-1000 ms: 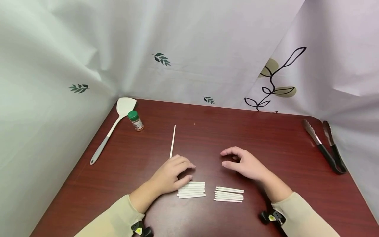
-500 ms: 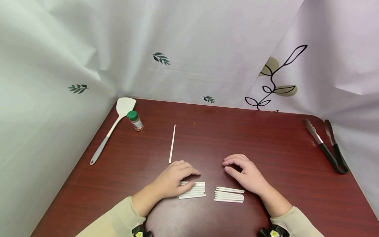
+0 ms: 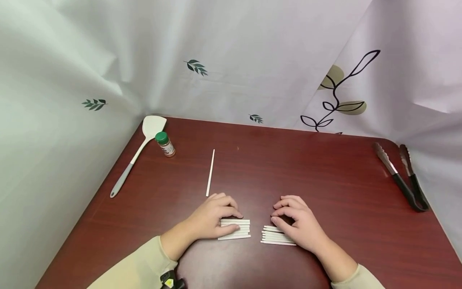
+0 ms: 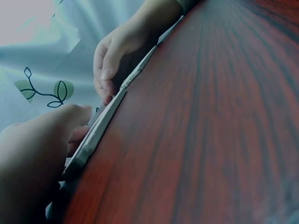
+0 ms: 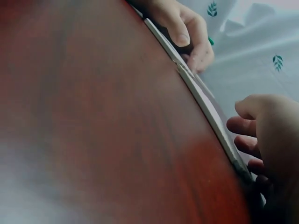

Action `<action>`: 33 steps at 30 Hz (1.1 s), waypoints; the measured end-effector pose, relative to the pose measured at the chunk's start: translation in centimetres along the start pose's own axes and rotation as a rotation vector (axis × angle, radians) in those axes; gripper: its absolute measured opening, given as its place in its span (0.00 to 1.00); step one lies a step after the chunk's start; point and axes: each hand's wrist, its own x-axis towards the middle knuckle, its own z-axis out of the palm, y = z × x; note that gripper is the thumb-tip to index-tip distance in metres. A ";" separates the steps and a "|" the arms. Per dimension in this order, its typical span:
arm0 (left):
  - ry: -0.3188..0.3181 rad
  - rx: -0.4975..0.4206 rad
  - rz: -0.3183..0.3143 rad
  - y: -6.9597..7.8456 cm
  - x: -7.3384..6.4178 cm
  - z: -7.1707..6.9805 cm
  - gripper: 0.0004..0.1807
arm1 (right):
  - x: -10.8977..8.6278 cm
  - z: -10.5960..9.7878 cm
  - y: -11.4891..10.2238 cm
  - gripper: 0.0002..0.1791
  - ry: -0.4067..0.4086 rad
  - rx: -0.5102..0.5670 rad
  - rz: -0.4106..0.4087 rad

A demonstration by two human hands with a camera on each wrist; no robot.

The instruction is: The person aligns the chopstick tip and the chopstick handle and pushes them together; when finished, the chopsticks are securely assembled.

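Note:
Two rows of short white sticks lie side by side on the dark red table. Over the left row (image 3: pixel 244 232) rests my left hand (image 3: pixel 212 216), its thumb lying across the sticks and its fingers bent loosely near their far edge. My right hand (image 3: pixel 302 224) is at the right row (image 3: pixel 276 237), covering its far right part, with thumb and fingers apart and loosely bent. In the right wrist view, a gap shows between the right hand's fingers (image 5: pixel 245 125) and the sticks (image 5: pixel 208 109). A single longer white stick (image 3: pixel 210 172) lies just beyond the left hand.
At the table's left edge lies a white spatula (image 3: pixel 131 162) with a grey handle. Beside its head stands a spice jar (image 3: pixel 165 144) with a green lid. Black-handled metal tongs (image 3: pixel 402 178) lie at the right edge. A white curtain (image 3: pixel 252 60) with leaf prints hangs behind the table.
My right hand has come down and nearer, from beyond the right row to over its far right part. The left hand has shifted slightly right, its thumb now further over the left row.

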 end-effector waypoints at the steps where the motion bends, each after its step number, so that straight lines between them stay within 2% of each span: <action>1: -0.001 0.001 0.002 0.0 0.1 0.0 0.13 | -0.1 0.0 -0.1 0.14 0.005 -0.004 -0.012; 10: 0.003 0.023 0.049 0.4 0.3 -0.1 0.14 | -1.6 -0.4 -1.0 0.15 0.001 -0.018 -0.015; 16: 0.014 0.039 0.064 0.5 0.3 -0.1 0.13 | -1.8 -0.5 -0.8 0.19 -0.044 -0.031 -0.032; 25: -0.007 0.042 0.005 0.5 0.3 0.3 0.11 | -1.8 -0.4 -0.4 0.18 -0.040 -0.045 -0.107; 33: -0.013 0.012 -0.061 1.0 0.2 0.4 0.07 | -1.8 -0.3 -0.7 0.16 -0.035 -0.027 -0.082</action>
